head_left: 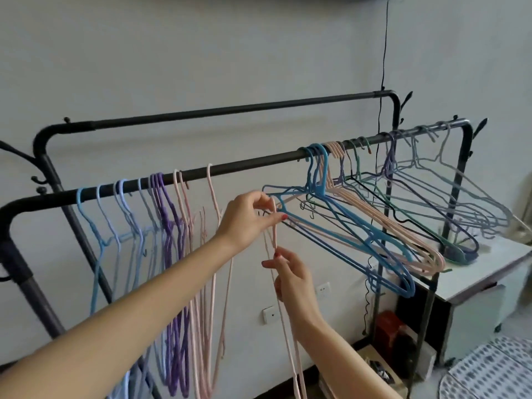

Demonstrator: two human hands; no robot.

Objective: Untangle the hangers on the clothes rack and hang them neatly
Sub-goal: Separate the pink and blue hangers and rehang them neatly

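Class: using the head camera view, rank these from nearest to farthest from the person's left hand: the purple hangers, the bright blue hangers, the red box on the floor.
From the left hand:
1. Bright blue hangers, just right of it, nearly touching.
2. Purple hangers, hanging to its left.
3. Red box, low down, far right.

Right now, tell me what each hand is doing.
Left hand: closed, pinching the top of a thin pale pink wire hanger.
Right hand: closed on the same hanger, lower down.

Hangers (pixel 345 214) on my rack (pixel 244 165)
Left ones hang straight, sorted by colour; right ones splay tangled; one pink hanger (pixel 275 243) off the bar.
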